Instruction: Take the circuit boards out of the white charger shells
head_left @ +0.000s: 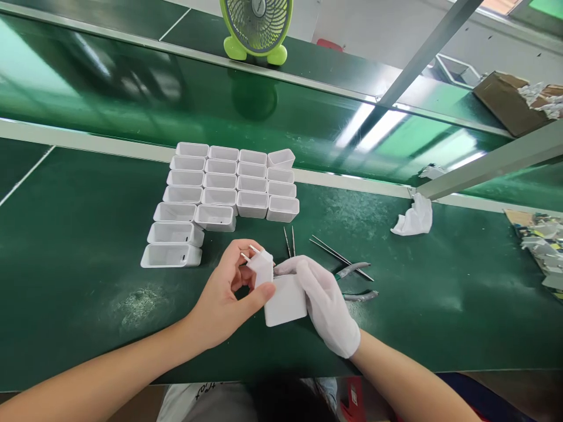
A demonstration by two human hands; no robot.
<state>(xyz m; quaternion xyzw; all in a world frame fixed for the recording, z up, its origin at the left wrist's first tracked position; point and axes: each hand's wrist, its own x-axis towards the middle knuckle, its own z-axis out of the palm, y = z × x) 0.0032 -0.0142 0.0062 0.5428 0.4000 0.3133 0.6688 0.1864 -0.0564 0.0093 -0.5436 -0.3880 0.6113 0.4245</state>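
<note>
A bare left hand (224,299) pinches a white plastic plug cap with two metal pins (260,265) against the top of a white rectangular charger housing (285,300), which the white-gloved right hand (323,302) grips just above the dark green tabletop (88,264). The work appears to be at the fitting stage; pressing the cap home would call for squaring its edges to the housing. Rows of open white plastic shells (220,196) stand beyond, with metal tweezers (289,240) and grey-handled pliers (354,281) near the right hand.
</note>
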